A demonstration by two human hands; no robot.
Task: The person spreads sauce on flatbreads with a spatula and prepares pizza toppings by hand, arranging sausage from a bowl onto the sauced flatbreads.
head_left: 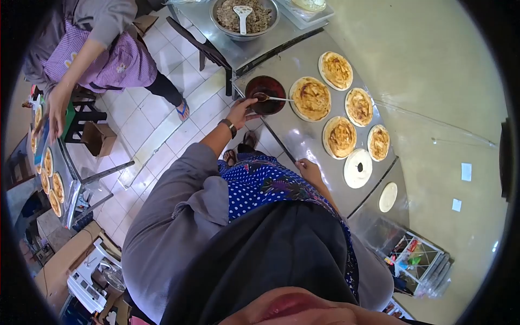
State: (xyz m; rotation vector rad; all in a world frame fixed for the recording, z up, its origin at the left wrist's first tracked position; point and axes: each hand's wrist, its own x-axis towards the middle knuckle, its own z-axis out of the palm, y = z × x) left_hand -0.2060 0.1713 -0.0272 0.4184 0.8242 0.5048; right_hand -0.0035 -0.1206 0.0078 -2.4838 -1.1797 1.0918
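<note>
My left hand (241, 114), with a watch on the wrist, grips the near rim of a dark red bowl (266, 109) at the metal table's left corner. A spoon (279, 99) lies across the bowl, its handle pointing right. Close to the table's front edge, my right hand (310, 171) has curled fingers; what they hold, if anything, is hidden. Several round flatbreads with brown topping, one of them (310, 99) nearest the bowl, lie on the metal table (303, 138). A pale round (358, 168) has a dark spot in its centre.
A plain pale round (388, 197) lies at the right. A metal bowl of filling (260, 20) with a white scoop stands on the back table. At left, another person (92, 54) reaches over a table with more topped rounds. A chair (197, 43) stands between.
</note>
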